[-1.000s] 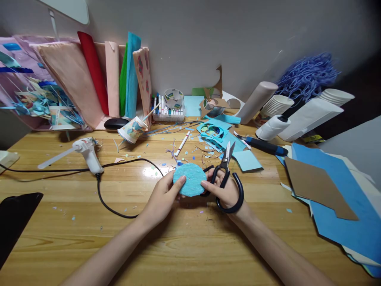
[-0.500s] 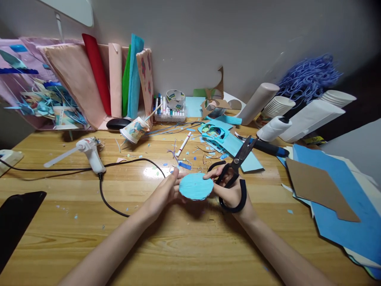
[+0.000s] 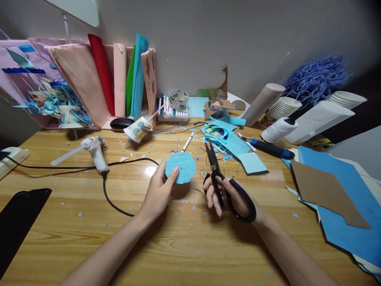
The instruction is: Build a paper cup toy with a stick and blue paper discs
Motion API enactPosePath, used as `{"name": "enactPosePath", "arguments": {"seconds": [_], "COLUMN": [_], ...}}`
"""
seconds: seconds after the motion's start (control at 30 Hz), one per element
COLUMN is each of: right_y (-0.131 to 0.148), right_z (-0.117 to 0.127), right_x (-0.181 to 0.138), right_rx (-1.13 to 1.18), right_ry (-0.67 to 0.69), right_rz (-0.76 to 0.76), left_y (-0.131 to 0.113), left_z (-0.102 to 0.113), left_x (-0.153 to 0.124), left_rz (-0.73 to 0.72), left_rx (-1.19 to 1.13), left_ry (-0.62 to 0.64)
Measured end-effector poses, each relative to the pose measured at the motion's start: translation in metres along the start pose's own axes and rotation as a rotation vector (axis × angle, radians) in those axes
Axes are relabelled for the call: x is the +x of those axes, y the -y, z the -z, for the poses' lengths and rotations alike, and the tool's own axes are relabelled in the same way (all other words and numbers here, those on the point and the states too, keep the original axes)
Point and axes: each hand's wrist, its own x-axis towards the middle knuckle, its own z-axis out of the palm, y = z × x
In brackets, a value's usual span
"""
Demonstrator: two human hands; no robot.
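Observation:
My left hand (image 3: 159,190) pinches a round light-blue paper disc (image 3: 186,165) near its lower left edge, thumb on top. The disc's face is finely ridged, with a small mark near its middle, and it is held up above the table. To its right, my right hand (image 3: 229,194) has its fingers through the handles of black scissors (image 3: 213,165). The blades point away from me and look nearly closed, apart from the disc. Beyond the disc lies a white marker with a red band (image 3: 188,142). Cut light-blue sheets (image 3: 230,143) lie past the scissors.
A white glue gun (image 3: 97,155) with a black cable stands at left. A paper cup (image 3: 138,129) lies tipped behind it. Blue and brown sheets (image 3: 330,190) are stacked at right, near a blue-black cutter (image 3: 268,147). Paper scraps litter the wooden table (image 3: 190,246).
The disc has moved left and turned more upright in my left hand. My right hand has let go of the disc, and the scissors have swung so their blades point forward.

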Motion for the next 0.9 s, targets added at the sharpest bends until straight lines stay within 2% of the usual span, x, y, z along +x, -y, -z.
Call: {"name": "enactPosePath", "arguments": {"seconds": [0.1, 0.17, 0.2, 0.3, 0.4, 0.5, 0.57, 0.7, 0.8, 0.9], "right_y": [0.002, 0.005, 0.006, 0.007, 0.008, 0.010, 0.011, 0.008, 0.009, 0.020], "right_z": [-0.010, -0.015, -0.015, -0.006, 0.014, 0.033, 0.041, 0.049, 0.055, 0.057], "right_x": [-0.004, -0.005, -0.004, -0.001, 0.003, 0.007, 0.008, 0.012, 0.018, 0.029], "right_rx": [0.031, 0.014, -0.005, -0.162, -0.608, -1.109, -1.288, -1.454, -1.522, -1.564], "right_ry": [0.152, 0.167, 0.133, -0.129, -0.460, -0.652, -0.728, -0.711, -0.599, -0.471], "right_rz": [-0.155, -0.228, -0.249, -0.250, -0.190, -0.247, -0.325, -0.370, -0.334, -0.343], "left_y": [-0.002, -0.002, -0.001, -0.001, -0.002, -0.007, -0.012, -0.020, -0.017, -0.007], "left_z": [0.001, 0.002, 0.003, 0.008, 0.013, 0.021, 0.031, 0.062, 0.083, 0.093], "left_x": [-0.001, 0.000, 0.000, 0.004, 0.009, 0.013, 0.016, 0.019, 0.020, 0.022], "left_rz": [-0.042, -0.050, -0.048, -0.033, -0.026, -0.055, -0.088, -0.157, -0.201, -0.148], "left_rx": [0.007, 0.009, 0.009, -0.020, -0.070, -0.053, 0.000, 0.144, 0.203, 0.119], "left_ry": [-0.036, -0.070, -0.087, -0.116, -0.105, -0.118, -0.121, -0.115, -0.209, -0.237]}}
